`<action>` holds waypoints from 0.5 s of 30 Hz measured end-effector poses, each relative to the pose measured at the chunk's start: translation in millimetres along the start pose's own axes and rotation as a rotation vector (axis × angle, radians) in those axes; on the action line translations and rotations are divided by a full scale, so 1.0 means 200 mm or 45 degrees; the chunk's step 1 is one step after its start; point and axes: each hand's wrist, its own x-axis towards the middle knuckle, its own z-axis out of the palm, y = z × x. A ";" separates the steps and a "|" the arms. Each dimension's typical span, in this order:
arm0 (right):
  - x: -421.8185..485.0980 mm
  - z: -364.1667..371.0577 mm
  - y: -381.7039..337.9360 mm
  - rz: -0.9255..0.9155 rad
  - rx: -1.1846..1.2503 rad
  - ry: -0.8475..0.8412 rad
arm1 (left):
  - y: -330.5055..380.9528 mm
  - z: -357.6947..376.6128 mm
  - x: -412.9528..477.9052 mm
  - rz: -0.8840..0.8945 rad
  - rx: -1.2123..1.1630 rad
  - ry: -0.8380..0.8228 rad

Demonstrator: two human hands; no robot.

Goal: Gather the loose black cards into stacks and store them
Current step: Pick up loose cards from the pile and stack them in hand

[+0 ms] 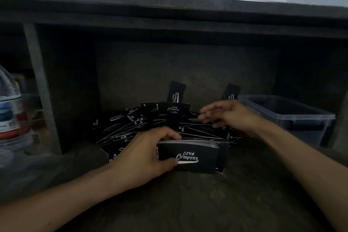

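Writing: the near face of the stack (195, 156) reads "CLUB Camping" in white script, right way up to you. Several loose cards (131, 124) show the same mark, and some show "CAMPING CLUB" at odd angles.

Your left hand (145, 156) grips the stack's left end, fingers curled over the top edge and thumb on the near face. The stack stands on a long edge on the dark shelf (188, 203), long axis left to right, just in front of the loose pile.

Your right hand (231, 117) is blurred, palm down over the right side of the pile, fingers loosely spread. Contact with a card: cannot tell.

Two cards (176, 92) lean upright against the back wall. A clear bin (308, 117) sits to the right and a bottle (9, 103) to the far left.
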 end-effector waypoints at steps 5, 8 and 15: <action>0.02 0.03 0.13 0.046 -0.722 -0.097 | 0.00 -0.01 0.00 -0.001 0.004 0.054; 0.03 0.05 0.13 0.088 -0.768 -0.180 | 0.00 -0.01 0.00 -0.005 -0.004 0.054; 0.00 0.02 0.06 -0.058 -0.929 -0.173 | -0.01 0.00 0.00 0.016 -0.031 0.003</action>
